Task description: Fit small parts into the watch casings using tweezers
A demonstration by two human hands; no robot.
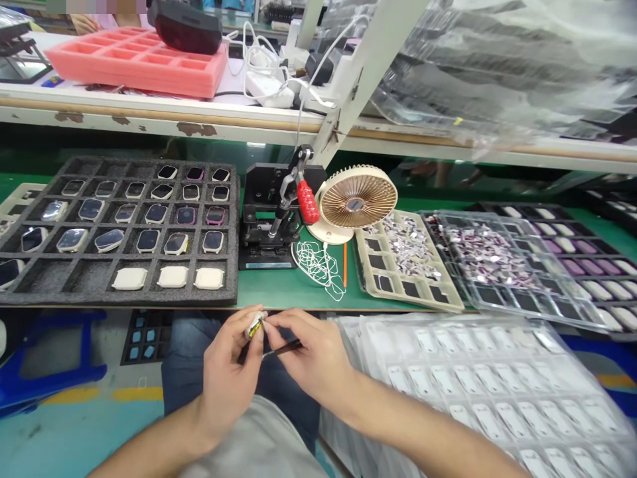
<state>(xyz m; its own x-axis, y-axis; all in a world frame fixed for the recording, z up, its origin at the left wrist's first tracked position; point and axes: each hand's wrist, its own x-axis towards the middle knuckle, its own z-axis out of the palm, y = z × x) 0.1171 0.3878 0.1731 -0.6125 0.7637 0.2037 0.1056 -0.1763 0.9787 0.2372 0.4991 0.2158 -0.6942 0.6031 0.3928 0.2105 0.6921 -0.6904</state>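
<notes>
above the lap (186, 362), the left hand (229, 362), fingers pointing far, pinches a small watch-like piece (254, 326), long axis slanting from near left to far right. the right hand (313, 352) angles in from the right, its narrow grip at the piece, a slim dark tool (290, 347) also held. beyond lies the green surface (273, 290).

Readable text: none in this view
Fan hub (354, 204): small central mark, too small to read
Held piece (255, 326): nothing legible
Watch screens (148, 240): nothing legible
Clamp fixture (271, 257): nothing legible
Plastic bags (522, 60): nothing legible
</notes>
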